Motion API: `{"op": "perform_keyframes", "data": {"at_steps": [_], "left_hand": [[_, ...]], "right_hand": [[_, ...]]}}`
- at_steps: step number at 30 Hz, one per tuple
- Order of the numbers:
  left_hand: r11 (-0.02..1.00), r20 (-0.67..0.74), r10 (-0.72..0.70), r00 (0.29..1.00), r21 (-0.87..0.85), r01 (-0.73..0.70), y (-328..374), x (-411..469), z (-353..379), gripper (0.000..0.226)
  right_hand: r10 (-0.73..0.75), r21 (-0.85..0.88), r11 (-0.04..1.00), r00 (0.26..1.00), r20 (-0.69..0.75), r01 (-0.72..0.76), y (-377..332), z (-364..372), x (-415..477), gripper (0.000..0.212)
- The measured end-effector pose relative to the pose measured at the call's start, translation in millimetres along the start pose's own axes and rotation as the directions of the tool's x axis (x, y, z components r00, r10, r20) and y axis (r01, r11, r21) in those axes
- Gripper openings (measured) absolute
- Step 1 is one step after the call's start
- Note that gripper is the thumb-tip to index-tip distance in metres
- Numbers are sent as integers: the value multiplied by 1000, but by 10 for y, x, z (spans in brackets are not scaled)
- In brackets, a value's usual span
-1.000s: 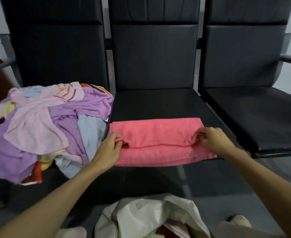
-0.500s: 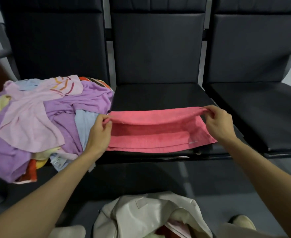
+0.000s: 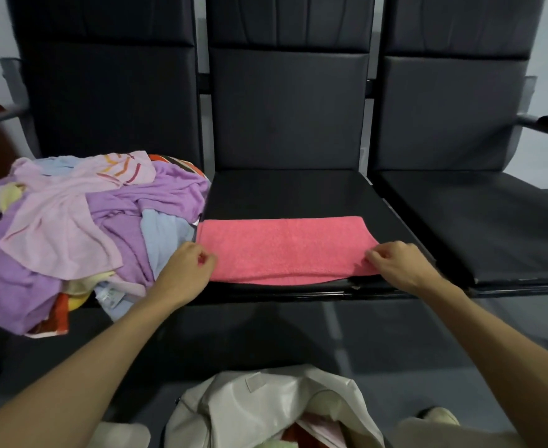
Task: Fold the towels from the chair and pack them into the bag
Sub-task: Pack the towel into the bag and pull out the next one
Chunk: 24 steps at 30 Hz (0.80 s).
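Seats (image 3: 285,192), three black padded ones in a row, fill the view. A heap of unfolded towels (image 3: 72,227), purple, pale pink and light blue, covers the left seat, waiting its turn. A pink towel (image 3: 282,250) lies flat on the front of the middle seat as a long folded band, with its near edge sagging slightly over the seat's lip; the bare seat appears to serve as the folding surface. A cream bag (image 3: 266,402) sits open on the floor just below, probably kept close so each folded towel can drop straight in; some cloth already shows inside.

The person's left hand (image 3: 185,273) pinches the towel's near left corner with curled fingers, and the right hand (image 3: 398,266) pinches the near right corner, keeping the edges lined up.

Half a second earlier both hands held a layer of the towel raised, open like a pocket. That layer is now down and smooth, and the hands sit nearer the front edge.
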<state>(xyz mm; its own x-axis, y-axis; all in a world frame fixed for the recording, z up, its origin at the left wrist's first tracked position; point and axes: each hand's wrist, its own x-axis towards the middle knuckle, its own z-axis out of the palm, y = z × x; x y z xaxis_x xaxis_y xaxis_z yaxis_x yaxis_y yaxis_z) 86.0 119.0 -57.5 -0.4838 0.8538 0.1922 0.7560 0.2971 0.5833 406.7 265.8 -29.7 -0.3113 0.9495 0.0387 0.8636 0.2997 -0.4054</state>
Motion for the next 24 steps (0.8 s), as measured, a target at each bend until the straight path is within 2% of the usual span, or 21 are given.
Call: {"op": "perform_keyframes", "data": {"at_steps": [2, 3, 5, 8, 10, 12, 14, 16, 17, 18, 19, 21, 22, 23, 24], "left_hand": [[997, -57, -78, 995, 23, 80, -40, 87, 45, 15], [990, -65, -128, 990, 45, 131, -69, 128, 63, 21], [966, -20, -231, 973, 119, 232, -139, 212, 107, 39], [937, 55, -316, 947, 172, 303, -188, 317, 121, 61], [935, 95, -325, 941, 179, 305, -154, 339, 104, 58], [936, 97, -312, 945, 202, 289, -68, 303, 93, 43], [951, 35, -293, 956, 119, 287, 1, 242, 107, 35], [938, -8, -323, 946, -134, 319, 49, 187, 118, 29], [892, -6, -358, 934, -299, 340, 67, 178, 112, 24], [805, 21, -404, 915, -467, 366, 85, 175, 87, 19], [674, 72, -457, 886, -622, 398, 101, 173, 46, 17], [295, 273, -539, 797, -825, 482, 107, 163, -69, 17], [99, 399, -535, 745, -845, 525, 100, 144, -130, 16], [-47, 503, -510, 697, -826, 561, 90, 119, -187, 14], [-131, 573, -485, 661, -794, 593, 84, 90, -245, 13]], "right_hand": [[-15, -12, 1000, 998, -62, 14, 2, 64, 54, 28], [-10, 6, 1000, 995, -97, 10, 3, 97, 81, 24], [62, 54, 997, 986, -156, -54, -5, 135, 128, 25], [211, 89, 976, 969, -127, -201, -48, 173, 214, 26], [310, 90, 949, 949, -64, -303, -104, 184, 274, 30], [371, 80, 926, 928, -13, -369, -174, 190, 308, 30], [396, 74, 915, 918, 26, -397, -263, 195, 317, 23], [394, 87, 914, 918, 42, -397, -311, 201, 338, 23], [392, 110, 912, 919, 44, -395, -314, 203, 355, 29], [393, 141, 907, 918, 53, -396, -323, 194, 364, 37], [385, 174, 904, 921, 67, -390, -323, 191, 374, 42], [350, 270, 893, 933, 87, -360, -339, 179, 365, 33], [339, 331, 876, 936, 97, -352, -358, 160, 347, 25], [333, 384, 856, 937, 101, -346, -368, 147, 332, 20], [335, 416, 839, 935, 112, -351, -382, 132, 309, 19]]}}
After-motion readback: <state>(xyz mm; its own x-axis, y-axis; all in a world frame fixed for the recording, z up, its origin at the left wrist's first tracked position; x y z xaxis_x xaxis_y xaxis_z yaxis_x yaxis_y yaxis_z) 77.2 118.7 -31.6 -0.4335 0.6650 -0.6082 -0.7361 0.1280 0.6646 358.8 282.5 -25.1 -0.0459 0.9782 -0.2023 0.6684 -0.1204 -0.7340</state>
